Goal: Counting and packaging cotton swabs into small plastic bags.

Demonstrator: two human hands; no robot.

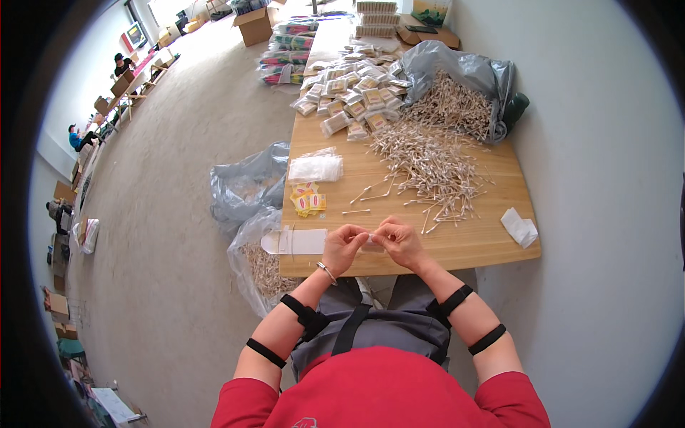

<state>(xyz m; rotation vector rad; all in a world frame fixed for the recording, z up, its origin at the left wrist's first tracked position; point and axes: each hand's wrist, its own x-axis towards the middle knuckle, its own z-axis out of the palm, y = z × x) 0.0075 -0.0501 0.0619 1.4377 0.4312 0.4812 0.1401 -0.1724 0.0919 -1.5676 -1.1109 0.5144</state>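
Firstly, one wooden worktop [503, 189], its right edge along a pale wall [606, 214].

Near edge, middle: left hand [344, 247], metal bangle [326, 272] at the wrist, and right hand [399, 244], almost touching. Fingers of each closed together in a pinch on one small clear plastic piece [372, 247], held between the two hands just in from the near edge; its exact form too small to tell.

Near left corner: one white flat strip [308, 242], rounded at its left end, just beside the left hand.

Left edge, in ascending order: a cluster of yellow cards [305, 202], overlapping; a stack of clear empty bags [316, 167].

Centre to right: loose cotton swabs [435, 167], heaped, several strays lying toward the near edge; the heap runs back into an open grey plastic bag [435, 58]. Dark green object [515, 109] beside that bag, at the right edge.

Near right corner: one crumpled white tissue [519, 228].

Toward the far edge: filled packets [357, 93], in a loose pile; behind them, stacked bundles [377, 20].

Floor, off the left edge: plastic sack [250, 182]; in front of it, clear sack [239, 250] containing further swabs.
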